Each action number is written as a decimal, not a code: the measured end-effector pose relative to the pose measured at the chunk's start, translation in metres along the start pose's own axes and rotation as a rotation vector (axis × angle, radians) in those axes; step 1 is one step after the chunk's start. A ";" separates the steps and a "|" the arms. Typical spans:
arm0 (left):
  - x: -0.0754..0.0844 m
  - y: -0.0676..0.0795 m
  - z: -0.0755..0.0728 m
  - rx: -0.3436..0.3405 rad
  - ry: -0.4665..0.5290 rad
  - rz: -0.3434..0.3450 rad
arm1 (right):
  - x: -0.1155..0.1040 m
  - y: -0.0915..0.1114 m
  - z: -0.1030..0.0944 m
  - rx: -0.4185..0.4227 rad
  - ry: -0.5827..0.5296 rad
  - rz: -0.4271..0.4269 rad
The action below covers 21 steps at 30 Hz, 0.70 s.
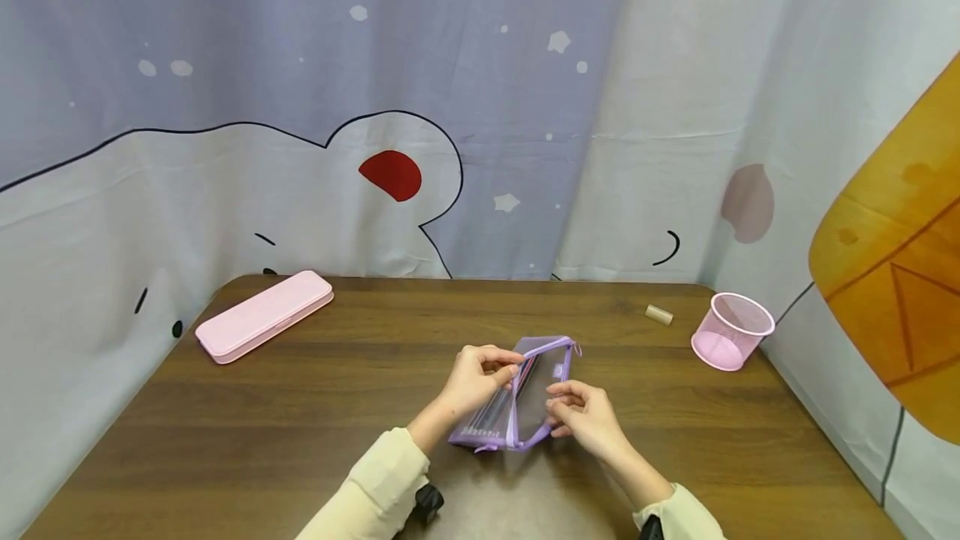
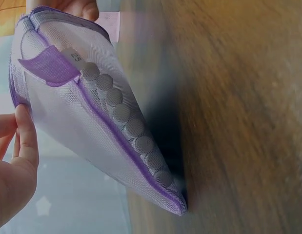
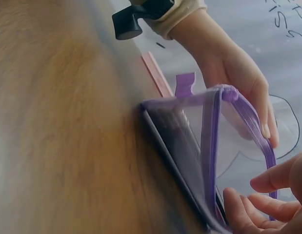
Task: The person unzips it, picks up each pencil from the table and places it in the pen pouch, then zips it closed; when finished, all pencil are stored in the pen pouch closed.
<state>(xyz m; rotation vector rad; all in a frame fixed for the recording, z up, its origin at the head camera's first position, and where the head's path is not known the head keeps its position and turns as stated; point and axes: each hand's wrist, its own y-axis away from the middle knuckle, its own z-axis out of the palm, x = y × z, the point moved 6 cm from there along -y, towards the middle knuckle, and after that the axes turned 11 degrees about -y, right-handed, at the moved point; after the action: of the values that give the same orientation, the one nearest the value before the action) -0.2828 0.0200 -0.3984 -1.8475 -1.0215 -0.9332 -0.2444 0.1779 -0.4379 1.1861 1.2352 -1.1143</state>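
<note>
A purple-edged mesh zipper pouch (image 1: 536, 407) stands tilted on the table, its zipper opening gaping toward the right hand. Inside lies a row of slim sticks like pens or pencils (image 1: 495, 415); their round ends (image 2: 122, 113) show through the mesh in the left wrist view. Thumb and fingers of the left hand (image 1: 480, 377) pinch the zipper edge on the pouch's left side. At the opposite edge is the right hand (image 1: 588, 419), fingers bent and spread apart; its fingertips are at the opening, with no object visible between them. Exact contact there is partly hidden.
A pink pencil case (image 1: 266, 315) lies closed at the table's back left. At the back right stands a pink mesh pen cup (image 1: 731, 332), with a small beige cylinder (image 1: 659, 315) lying to its left. A printed curtain (image 1: 525, 107) hangs behind the wooden table (image 1: 187, 448).
</note>
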 end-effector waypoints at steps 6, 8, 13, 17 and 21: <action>0.012 0.003 -0.006 -0.009 -0.022 0.009 | 0.008 0.007 -0.018 -0.033 0.054 0.006; 0.013 0.004 -0.007 -0.014 -0.037 0.012 | 0.011 0.007 -0.025 -0.034 0.074 0.016; 0.025 0.008 -0.013 -0.056 -0.045 0.007 | 0.017 0.005 -0.044 -0.023 0.145 0.028; 0.020 0.006 -0.012 -0.103 -0.011 0.010 | 0.017 0.001 -0.057 -0.013 0.204 0.038; 0.011 0.003 -0.009 -0.161 0.062 0.007 | 0.015 -0.003 -0.065 0.003 0.193 0.021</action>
<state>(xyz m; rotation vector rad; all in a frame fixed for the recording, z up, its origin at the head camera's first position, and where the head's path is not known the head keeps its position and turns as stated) -0.2777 0.0145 -0.3863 -1.9394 -0.9243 -1.0885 -0.2518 0.2427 -0.4516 1.3303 1.3645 -1.0040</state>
